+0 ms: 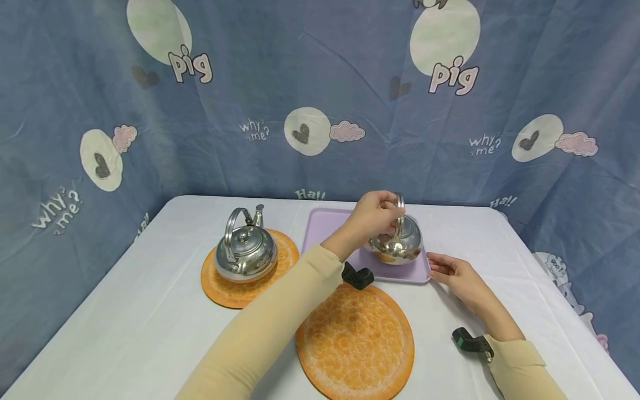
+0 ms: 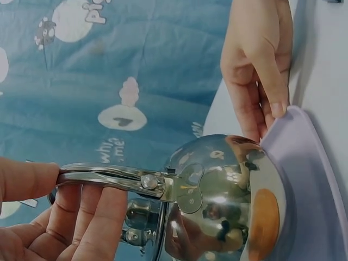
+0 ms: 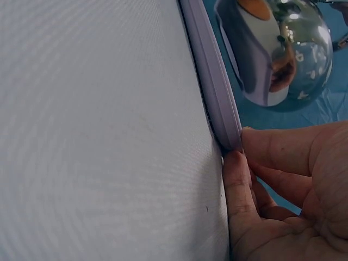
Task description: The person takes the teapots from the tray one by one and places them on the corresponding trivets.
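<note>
My left hand (image 1: 371,215) grips the handle (image 2: 117,179) of a shiny steel kettle (image 1: 400,244), thumb on one side and fingers curled under the other. The kettle is upright over the right part of a lilac tray (image 1: 322,222); in the right wrist view a gap shows between its base and the tray's rim. At the tray's near right corner, my right hand (image 1: 461,279) pinches the rim (image 3: 220,103) between thumb and fingers. A second steel kettle (image 1: 246,253) stands to the left on a round orange mat (image 1: 212,286), its handle raised.
Another round orange mat (image 1: 357,344) lies in front of the tray, partly under my left forearm. A white cloth (image 1: 135,311) covers the table. Behind it hangs a blue printed curtain (image 1: 240,155). Black straps (image 1: 470,340) are on my wrists.
</note>
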The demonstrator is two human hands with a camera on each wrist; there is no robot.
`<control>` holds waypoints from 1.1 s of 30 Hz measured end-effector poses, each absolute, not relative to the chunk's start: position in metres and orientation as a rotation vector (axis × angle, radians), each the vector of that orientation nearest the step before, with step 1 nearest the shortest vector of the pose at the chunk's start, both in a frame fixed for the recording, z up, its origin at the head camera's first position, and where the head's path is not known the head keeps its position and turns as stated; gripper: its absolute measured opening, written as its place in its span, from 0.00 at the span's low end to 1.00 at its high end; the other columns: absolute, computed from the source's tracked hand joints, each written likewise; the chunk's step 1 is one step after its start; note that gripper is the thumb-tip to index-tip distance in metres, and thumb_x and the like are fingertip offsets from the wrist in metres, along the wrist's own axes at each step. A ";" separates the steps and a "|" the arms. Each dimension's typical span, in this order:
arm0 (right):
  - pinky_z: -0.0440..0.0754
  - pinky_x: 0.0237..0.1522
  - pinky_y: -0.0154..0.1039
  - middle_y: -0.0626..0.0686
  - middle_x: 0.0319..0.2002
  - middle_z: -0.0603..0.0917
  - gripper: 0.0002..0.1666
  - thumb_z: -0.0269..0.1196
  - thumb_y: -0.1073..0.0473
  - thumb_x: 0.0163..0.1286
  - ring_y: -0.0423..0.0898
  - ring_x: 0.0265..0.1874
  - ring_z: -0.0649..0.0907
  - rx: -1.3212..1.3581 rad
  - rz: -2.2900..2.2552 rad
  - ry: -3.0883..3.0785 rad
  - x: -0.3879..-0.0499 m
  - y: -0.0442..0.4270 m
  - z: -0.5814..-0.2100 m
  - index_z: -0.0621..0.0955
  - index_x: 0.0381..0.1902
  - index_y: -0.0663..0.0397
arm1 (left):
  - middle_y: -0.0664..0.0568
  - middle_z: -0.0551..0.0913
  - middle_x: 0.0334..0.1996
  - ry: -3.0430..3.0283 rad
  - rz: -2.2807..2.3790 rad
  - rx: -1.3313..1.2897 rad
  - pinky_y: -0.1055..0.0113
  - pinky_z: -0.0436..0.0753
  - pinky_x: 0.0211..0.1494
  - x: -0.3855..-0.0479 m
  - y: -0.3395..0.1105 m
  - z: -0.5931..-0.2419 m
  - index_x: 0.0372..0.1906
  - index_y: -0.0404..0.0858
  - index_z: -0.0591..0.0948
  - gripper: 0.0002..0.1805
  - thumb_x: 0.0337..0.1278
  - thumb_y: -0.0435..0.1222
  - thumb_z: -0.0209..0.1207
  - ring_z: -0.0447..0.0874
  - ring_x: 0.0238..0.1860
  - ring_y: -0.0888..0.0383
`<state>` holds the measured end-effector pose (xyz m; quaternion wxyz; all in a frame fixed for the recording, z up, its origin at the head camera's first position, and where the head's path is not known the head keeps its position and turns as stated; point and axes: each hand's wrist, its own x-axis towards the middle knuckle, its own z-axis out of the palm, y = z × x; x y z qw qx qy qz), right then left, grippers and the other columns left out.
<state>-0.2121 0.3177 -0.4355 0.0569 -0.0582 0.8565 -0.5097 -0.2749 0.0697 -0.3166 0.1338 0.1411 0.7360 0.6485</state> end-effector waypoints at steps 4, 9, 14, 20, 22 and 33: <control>0.78 0.51 0.16 0.76 0.68 0.78 0.34 0.62 0.67 0.80 0.21 0.50 0.79 -0.178 -1.554 2.591 -0.213 0.318 -0.436 0.66 0.76 0.80 | 0.51 0.82 0.41 2.133 1.883 0.436 0.61 0.93 0.46 -0.268 0.065 -0.314 0.67 0.32 0.78 0.21 0.76 0.33 0.65 0.83 0.34 0.59; 0.78 0.51 0.16 0.76 0.68 0.78 0.34 0.62 0.67 0.80 0.21 0.50 0.78 -0.175 -1.550 2.592 -0.213 0.319 -0.435 0.66 0.76 0.80 | 0.51 0.81 0.39 2.155 1.877 0.479 0.63 0.93 0.43 -0.259 0.060 -0.310 0.65 0.31 0.80 0.19 0.76 0.32 0.64 0.83 0.33 0.59; 0.78 0.51 0.16 0.76 0.68 0.78 0.34 0.62 0.67 0.80 0.21 0.49 0.79 -0.173 -1.543 2.598 -0.213 0.318 -0.435 0.67 0.76 0.80 | 0.52 0.81 0.38 2.149 1.880 0.521 0.63 0.93 0.45 -0.250 0.052 -0.306 0.65 0.31 0.80 0.19 0.76 0.31 0.64 0.83 0.34 0.60; 0.79 0.51 0.16 0.76 0.67 0.78 0.34 0.63 0.67 0.80 0.21 0.49 0.79 -0.185 -1.561 2.589 -0.212 0.318 -0.436 0.67 0.76 0.80 | 0.52 0.81 0.37 2.116 1.898 0.548 0.61 0.94 0.47 -0.245 0.044 -0.307 0.68 0.30 0.79 0.21 0.76 0.30 0.63 0.82 0.35 0.59; 0.79 0.51 0.16 0.76 0.68 0.78 0.35 0.63 0.67 0.79 0.21 0.49 0.79 -0.182 -1.563 2.587 -0.212 0.318 -0.436 0.67 0.76 0.80 | 0.52 0.82 0.37 2.109 1.901 0.549 0.61 0.94 0.47 -0.243 0.041 -0.307 0.69 0.30 0.78 0.22 0.76 0.30 0.63 0.82 0.35 0.60; 0.78 0.52 0.15 0.75 0.68 0.78 0.35 0.63 0.66 0.80 0.22 0.50 0.79 -0.180 -1.554 2.583 -0.212 0.319 -0.437 0.67 0.77 0.78 | 0.51 0.83 0.40 2.106 1.879 0.563 0.59 0.94 0.50 -0.227 0.028 -0.303 0.72 0.30 0.76 0.24 0.76 0.30 0.63 0.84 0.39 0.60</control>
